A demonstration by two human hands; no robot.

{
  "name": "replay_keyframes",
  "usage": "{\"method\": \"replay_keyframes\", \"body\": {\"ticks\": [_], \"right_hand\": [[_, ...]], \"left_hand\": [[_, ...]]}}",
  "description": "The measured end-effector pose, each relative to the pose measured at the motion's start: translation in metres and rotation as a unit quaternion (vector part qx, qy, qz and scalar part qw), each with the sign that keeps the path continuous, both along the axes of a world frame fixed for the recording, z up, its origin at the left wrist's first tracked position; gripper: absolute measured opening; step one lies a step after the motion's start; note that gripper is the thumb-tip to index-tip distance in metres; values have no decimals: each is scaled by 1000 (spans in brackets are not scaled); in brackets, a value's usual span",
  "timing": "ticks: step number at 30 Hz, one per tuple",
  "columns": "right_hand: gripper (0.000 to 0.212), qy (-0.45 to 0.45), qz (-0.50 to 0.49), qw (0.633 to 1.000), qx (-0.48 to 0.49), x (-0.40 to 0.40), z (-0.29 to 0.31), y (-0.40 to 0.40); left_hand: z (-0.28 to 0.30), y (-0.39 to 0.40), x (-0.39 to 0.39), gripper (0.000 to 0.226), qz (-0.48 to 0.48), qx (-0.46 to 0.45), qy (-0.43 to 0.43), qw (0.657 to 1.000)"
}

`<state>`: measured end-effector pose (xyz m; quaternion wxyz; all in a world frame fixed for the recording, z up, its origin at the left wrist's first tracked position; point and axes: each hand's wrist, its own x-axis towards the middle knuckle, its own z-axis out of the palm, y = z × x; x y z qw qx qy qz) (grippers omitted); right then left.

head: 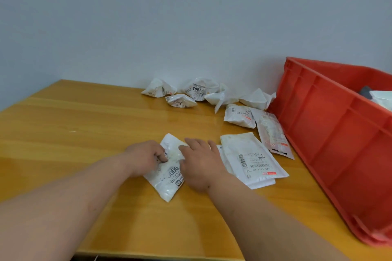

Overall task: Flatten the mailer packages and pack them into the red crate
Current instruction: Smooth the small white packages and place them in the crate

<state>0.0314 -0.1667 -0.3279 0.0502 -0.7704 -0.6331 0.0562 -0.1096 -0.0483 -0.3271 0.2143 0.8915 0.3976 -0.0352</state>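
A white mailer package with a printed label lies on the wooden table in front of me. My left hand pinches its left edge with curled fingers. My right hand lies flat on its right side, fingers straight, pressing it down. Just right of it sit flattened mailers in a small stack, and another flat mailer lies beside the red crate. Several crumpled mailers lie at the back near the wall.
The red crate stands along the table's right side; something white and dark shows inside it. A grey wall rises directly behind the table. The table's front edge is close to me.
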Motion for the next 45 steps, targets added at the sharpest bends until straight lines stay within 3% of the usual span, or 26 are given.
{"method": "replay_keyframes", "body": {"ticks": [5,11,16,19,25,33,38,45], "right_hand": [[40,-37,-7,998,-46,-15,-2,-7],[31,-82,-3,993,-84,-24,12,-17],[41,-51,-21,998,9,-18,1,-16],[56,-16,17,999,-33,-15,-16,-15],[63,-25,10,996,-81,-10,-26,-14],[65,-50,-17,994,-98,-16,-25,-14],[55,-64,-20,998,-8,-19,-19,-16],[70,-23,10,998,-66,-15,-37,-25]], "left_hand": [[-4,-13,-5,20,-27,76,8,997],[-17,-17,-4,59,-99,58,-10,993],[-21,-18,-5,64,-149,41,-19,988],[-24,-17,-10,64,-123,38,-16,992],[-24,-15,-5,64,-88,58,108,989],[-15,-24,-7,63,-74,58,131,987],[-22,-39,-19,60,-53,126,121,983],[-24,-45,-16,65,-54,123,170,976]]}}
